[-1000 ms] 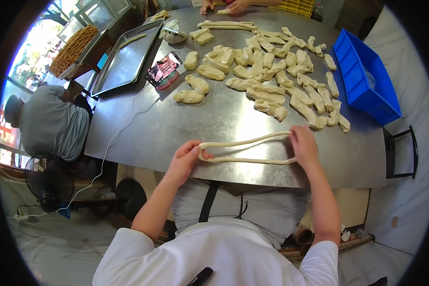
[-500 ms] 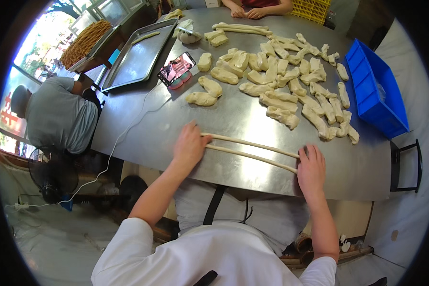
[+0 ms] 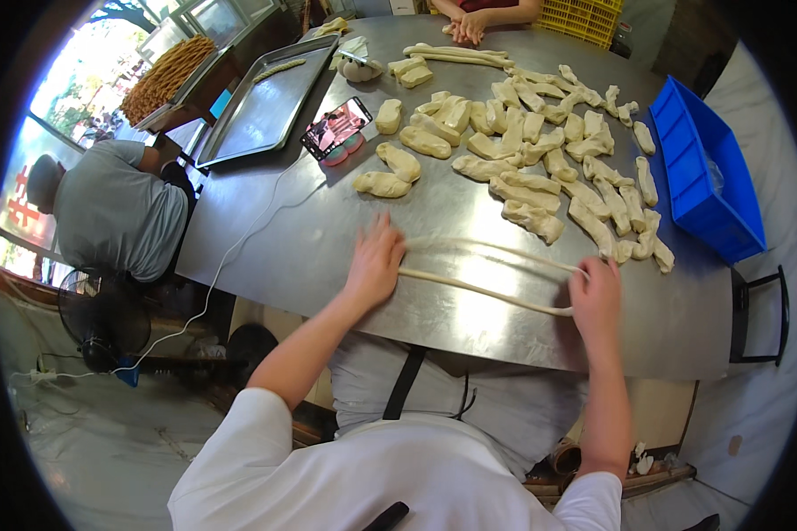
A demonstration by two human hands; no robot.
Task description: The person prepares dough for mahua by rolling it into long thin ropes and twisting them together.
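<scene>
The left hand (image 3: 376, 263) lies palm down, fingers extended, over the left end of a doubled dough rope (image 3: 487, 292) near the surface's (image 3: 301, 257) front edge. The right hand (image 3: 599, 290) curls at its other end; whether it grips, I cannot tell. Dough pieces (image 3: 541, 146) lie beyond.

So my left hand (image 3: 377, 261) is palm down, fingers stretched out forward and a bit blurry. Left forearm (image 3: 310, 354) runs in on a slant from the lower left, elbow bent. My right hand (image 3: 597, 296) is back-up too, a bit lower in view, with its fingers bent; can't really tell from my end how tightly. Right forearm (image 3: 611, 398) comes up way steeper, nearly vertical. Hands are well apart, both arms bare below the sleeves.
</scene>
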